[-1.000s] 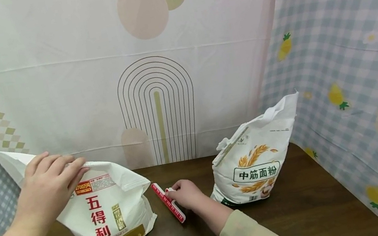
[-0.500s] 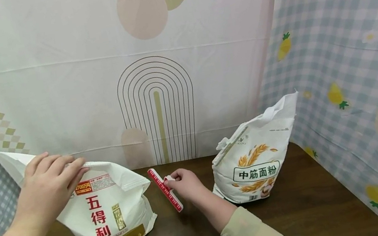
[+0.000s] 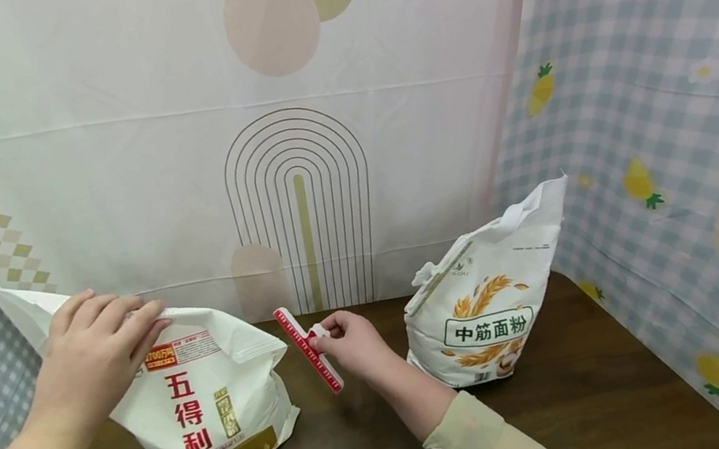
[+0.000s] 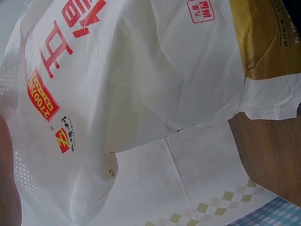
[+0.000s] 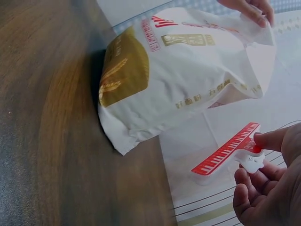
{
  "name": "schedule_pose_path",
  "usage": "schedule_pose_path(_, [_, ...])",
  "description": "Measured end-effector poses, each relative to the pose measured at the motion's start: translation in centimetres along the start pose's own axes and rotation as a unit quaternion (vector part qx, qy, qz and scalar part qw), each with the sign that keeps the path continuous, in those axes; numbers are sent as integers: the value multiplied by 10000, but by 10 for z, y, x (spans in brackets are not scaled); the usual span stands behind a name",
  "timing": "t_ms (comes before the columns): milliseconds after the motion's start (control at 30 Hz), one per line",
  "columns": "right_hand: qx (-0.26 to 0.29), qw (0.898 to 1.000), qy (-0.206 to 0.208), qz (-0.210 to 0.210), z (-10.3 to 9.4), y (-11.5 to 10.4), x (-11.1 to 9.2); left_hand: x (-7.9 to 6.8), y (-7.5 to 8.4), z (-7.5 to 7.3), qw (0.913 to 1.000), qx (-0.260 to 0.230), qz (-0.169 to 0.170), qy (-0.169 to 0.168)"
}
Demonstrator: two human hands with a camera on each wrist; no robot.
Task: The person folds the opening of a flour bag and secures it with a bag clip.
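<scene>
On the left of the head view stands a white flour bag [image 3: 194, 390] with red lettering and a gold base band. My left hand [image 3: 98, 359] grips its folded top edge, fingers laid over the rim; the right wrist view also shows fingers bent round that edge. My right hand [image 3: 354, 344] pinches a red and white bag clip [image 3: 308, 350] by its white handle, thumb on the red side. In the right wrist view the long ruler-like bar of the clip [image 5: 228, 148] points toward the table, and the clip is held up off it, just right of the bag.
A second white flour bag [image 3: 491, 314] with wheat pictures and green lettering stands at the right, its top leaning right. Both bags are on a dark wooden table [image 3: 580, 410]. A patterned cloth [image 3: 180, 192] hangs behind, and a checked cloth [image 3: 638, 127] hangs at the right.
My right hand has lifted the bag clip off the table, moving it up and slightly left in the head view. The left hand and both bags stay in place.
</scene>
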State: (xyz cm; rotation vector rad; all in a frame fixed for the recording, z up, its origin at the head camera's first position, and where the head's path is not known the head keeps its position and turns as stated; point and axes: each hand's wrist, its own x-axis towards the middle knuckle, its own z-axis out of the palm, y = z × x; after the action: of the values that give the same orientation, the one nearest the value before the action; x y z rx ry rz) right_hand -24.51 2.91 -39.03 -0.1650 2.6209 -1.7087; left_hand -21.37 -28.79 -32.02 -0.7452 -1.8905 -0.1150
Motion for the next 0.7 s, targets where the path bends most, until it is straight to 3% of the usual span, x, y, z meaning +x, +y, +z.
schedule_pose_path(700, [157,9979,78,-617,-9,-25,-3,0,0,1,10000,-22,-45,-24])
